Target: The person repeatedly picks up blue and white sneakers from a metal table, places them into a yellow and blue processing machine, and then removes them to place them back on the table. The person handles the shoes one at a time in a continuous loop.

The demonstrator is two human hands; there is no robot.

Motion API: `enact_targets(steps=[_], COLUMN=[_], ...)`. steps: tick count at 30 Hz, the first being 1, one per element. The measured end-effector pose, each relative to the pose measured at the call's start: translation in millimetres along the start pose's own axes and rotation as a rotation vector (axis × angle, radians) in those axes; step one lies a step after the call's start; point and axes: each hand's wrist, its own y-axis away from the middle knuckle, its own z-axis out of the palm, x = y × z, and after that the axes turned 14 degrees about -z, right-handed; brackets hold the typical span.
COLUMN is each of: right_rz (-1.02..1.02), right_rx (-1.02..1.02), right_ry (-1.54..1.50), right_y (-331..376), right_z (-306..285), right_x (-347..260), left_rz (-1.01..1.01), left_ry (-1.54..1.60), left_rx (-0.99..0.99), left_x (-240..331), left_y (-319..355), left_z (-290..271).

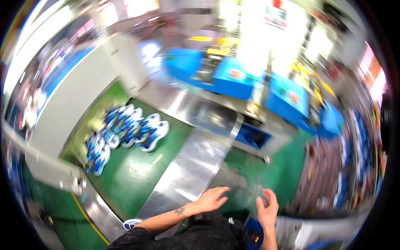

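In the lower middle, my left hand [213, 198] reaches over the near end of a shiny metal plate [189, 166], its fingers loosely stretched with nothing in them. To its right, my right hand [268, 206] is raised above the green floor, thumb and fingers apart and slightly curled, holding nothing. The two hands are apart and touch no object that I can make out. On the floor to the left stand several blue and white sports shoes [154, 132] in rows. A single white-edged shoe [131, 223] shows beside my left forearm.
Ahead is a machine with blue covers [235, 77] and yellow parts, blurred by motion. A pale panel [79, 100] rises behind the shoes. At the right stands a rack [325, 171] with brown and blue items. A dark blue device with lit digits [255, 236] sits by my right forearm.
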Motion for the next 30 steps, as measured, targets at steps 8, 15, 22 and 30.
enact_targets(steps=[8, 15, 22, 30], right_rz=[-1.217, -1.592, -0.337, -1.689], right_rx=[-1.250, -1.367, -1.139, -1.407], right_ry=[0.205, 0.741, 0.095, -0.461], right_y=[-150.8, -167.8, -110.4, -161.1], right_z=[388.2, 623.4, 458.9, 324.6], right_x=[-192.0, -120.9, -141.1, -282.1], left_rz=[-1.032, -1.086, -1.231, -0.321], left_ry=[-0.543, -0.212, -0.179, 1.535], left_rx=[1.391, 1.457, 1.438, 0.558], left_x=[-379.1, -406.8, -386.1, -86.5], left_y=[275.0, 293.9, 293.8, 173.7], left_z=[-121.4, -125.4, -118.2, -226.9])
